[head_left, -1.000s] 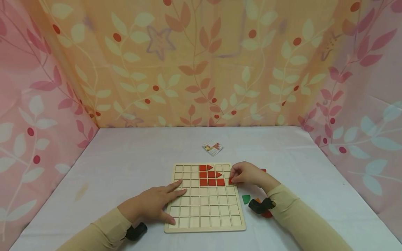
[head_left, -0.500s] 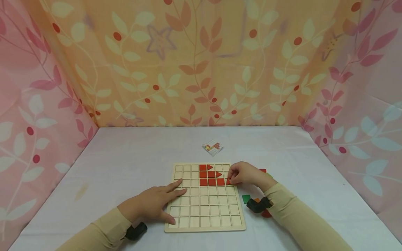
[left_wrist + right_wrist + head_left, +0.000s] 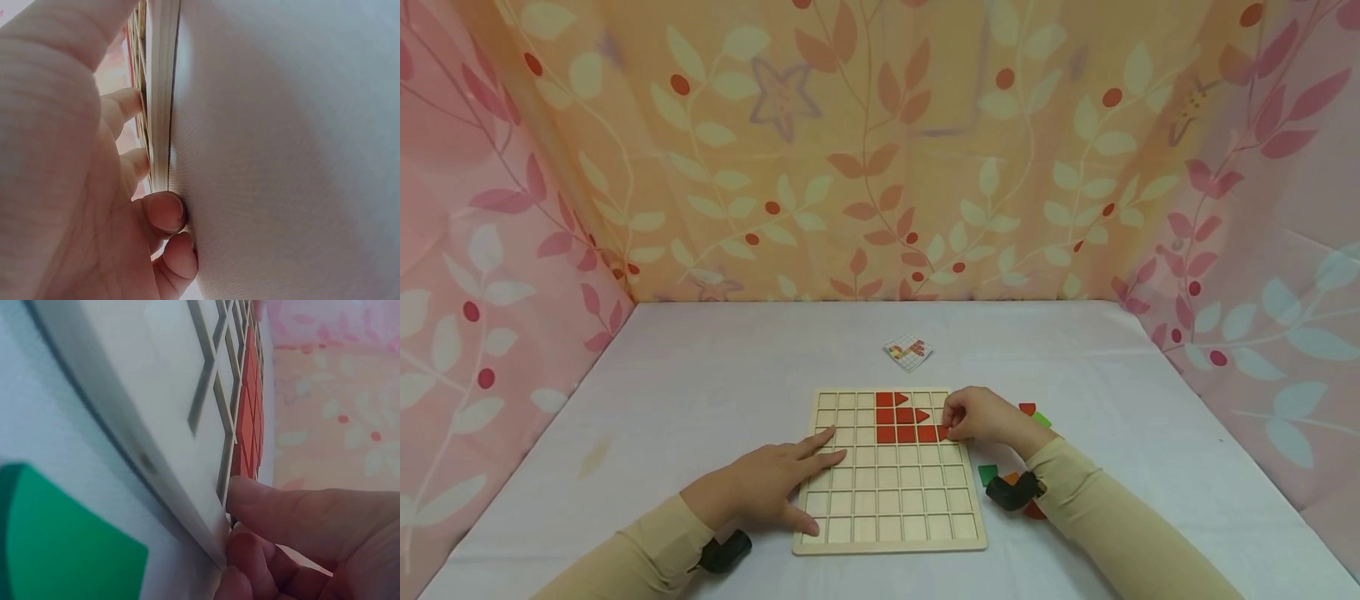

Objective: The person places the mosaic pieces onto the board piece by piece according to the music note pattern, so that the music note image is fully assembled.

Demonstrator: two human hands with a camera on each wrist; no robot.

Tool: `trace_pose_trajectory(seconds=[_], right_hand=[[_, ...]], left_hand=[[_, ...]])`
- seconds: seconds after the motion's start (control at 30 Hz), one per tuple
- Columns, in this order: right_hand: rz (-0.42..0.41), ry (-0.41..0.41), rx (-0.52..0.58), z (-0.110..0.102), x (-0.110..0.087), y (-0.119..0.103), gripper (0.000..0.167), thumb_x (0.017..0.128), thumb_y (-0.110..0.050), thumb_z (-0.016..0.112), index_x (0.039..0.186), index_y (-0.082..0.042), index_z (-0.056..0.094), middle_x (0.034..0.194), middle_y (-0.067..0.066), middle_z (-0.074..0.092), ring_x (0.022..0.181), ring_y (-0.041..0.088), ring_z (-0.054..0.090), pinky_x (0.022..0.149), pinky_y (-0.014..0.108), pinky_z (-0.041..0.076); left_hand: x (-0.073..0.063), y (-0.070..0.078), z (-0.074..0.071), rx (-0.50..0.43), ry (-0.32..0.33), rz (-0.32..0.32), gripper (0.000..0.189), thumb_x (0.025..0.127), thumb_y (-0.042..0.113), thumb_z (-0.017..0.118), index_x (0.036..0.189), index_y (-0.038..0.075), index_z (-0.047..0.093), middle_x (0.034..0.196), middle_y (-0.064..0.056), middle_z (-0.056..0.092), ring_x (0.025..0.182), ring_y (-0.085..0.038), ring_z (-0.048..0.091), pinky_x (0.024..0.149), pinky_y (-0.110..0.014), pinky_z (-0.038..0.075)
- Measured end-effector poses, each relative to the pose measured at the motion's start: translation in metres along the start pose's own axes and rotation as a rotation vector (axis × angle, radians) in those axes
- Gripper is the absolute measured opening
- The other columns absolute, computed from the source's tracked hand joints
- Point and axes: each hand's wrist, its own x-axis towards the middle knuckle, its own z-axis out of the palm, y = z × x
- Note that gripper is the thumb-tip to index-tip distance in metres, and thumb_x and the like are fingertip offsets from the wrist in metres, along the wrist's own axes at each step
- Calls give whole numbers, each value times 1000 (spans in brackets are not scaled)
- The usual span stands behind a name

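Note:
A pale wooden grid board [image 3: 891, 504] lies flat on the table. My left hand [image 3: 763, 483] rests spread across its left edge; in the left wrist view two fingers [image 3: 165, 212] lie on the cloth beside the board. My right hand [image 3: 988, 414] pinches a small red tile [image 3: 943, 432] between thumb and fingers over the rightmost cell of the third row. That tile is mostly hidden by the fingers; half a second ago it showed a pointed tip. Red square tiles [image 3: 906, 434] and two red triangles [image 3: 922, 416] fill cells to its left.
A small card [image 3: 908, 352] printed with a coloured grid pattern lies beyond the board. To the right are loose tiles: green [image 3: 988, 476], light green [image 3: 1041, 419], red [image 3: 1027, 408] and orange [image 3: 1012, 478], partly behind the right wrist. Patterned cloth [image 3: 880, 167] walls the table.
My right hand has moved slightly left with the red tile, bringing it into the last cell beside the row of red squares. My left hand has stayed in place.

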Motion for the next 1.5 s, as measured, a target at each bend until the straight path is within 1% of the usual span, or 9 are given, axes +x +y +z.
trace_pose_trajectory(seconds=[0.33, 0.53, 0.63, 0.83, 0.93, 1.1, 1.23, 1.37, 1.5], right_hand=[[-36, -10, -43, -2, 0, -3, 17, 72, -4, 74, 68, -13, 61, 66, -3, 55, 65, 14, 50, 56, 27, 41], [-112, -37, -53, -9, -4, 3, 12, 72, -4, 73, 74, -13, 65, 68, -5, 58, 67, 13, 52, 61, 28, 44], [-113, -28, -47, -15, -7, 7, 11, 73, -4, 71, 76, -12, 66, 69, -5, 58, 67, 13, 52, 61, 29, 44], [-33, 28, -23, -31, -14, 22, 5, 79, -7, 68, 80, -12, 67, 74, -1, 59, 70, 15, 50, 62, 29, 44], [5, 56, -25, -40, -19, 31, 4, 80, -10, 69, 82, -13, 67, 76, -1, 60, 72, 16, 50, 65, 29, 43], [46, 82, 10, -51, -28, 51, 3, 80, -10, 68, 83, -10, 67, 75, 1, 59, 70, 18, 50, 61, 29, 42], [100, 71, 48, -56, -36, 68, 3, 81, -11, 68, 83, -10, 67, 76, 3, 58, 69, 18, 49, 61, 30, 42], [138, 60, 46, -62, -47, 83, 2, 81, -9, 67, 83, -10, 68, 83, 3, 61, 71, 19, 50, 62, 30, 44], [163, 52, 29, -66, -58, 95, 8, 81, -3, 64, 83, -10, 69, 85, 3, 62, 74, 19, 50, 66, 30, 45]], left_hand=[[0, -1, 0, -4, -1, -1, 94, 67, 75, 51, 146, 35, 19, 154, 3, 4, 128, -31, 36, 96, -52, 34], [1, -2, 2, -5, 2, 6, 94, 67, 76, 51, 146, 35, 19, 154, 3, 4, 127, -31, 37, 96, -51, 34], [2, -3, 3, -4, 1, 2, 95, 66, 76, 51, 146, 35, 19, 154, 4, 3, 128, -31, 37, 96, -51, 34], [1, -1, 2, 3, 1, -2, 95, 66, 77, 50, 146, 35, 19, 154, 3, 4, 128, -31, 36, 96, -51, 33], [2, -2, 3, 11, 3, -5, 95, 66, 77, 50, 146, 35, 19, 154, 3, 4, 129, -31, 35, 96, -52, 33], [2, -2, 4, 18, 5, -7, 95, 66, 77, 50, 146, 36, 18, 154, 4, 3, 129, -30, 34, 97, -52, 33], [2, -2, 4, 16, 2, -7, 95, 66, 77, 50, 146, 36, 17, 154, 4, 3, 130, -30, 34, 97, -52, 33], [2, -2, 4, 11, -1, -11, 95, 66, 77, 50, 145, 36, 17, 154, 5, 3, 130, -30, 34, 97, -52, 33], [2, -2, 4, 10, 2, -9, 95, 66, 77, 50, 145, 36, 17, 154, 5, 3, 129, -30, 34, 97, -52, 33]])
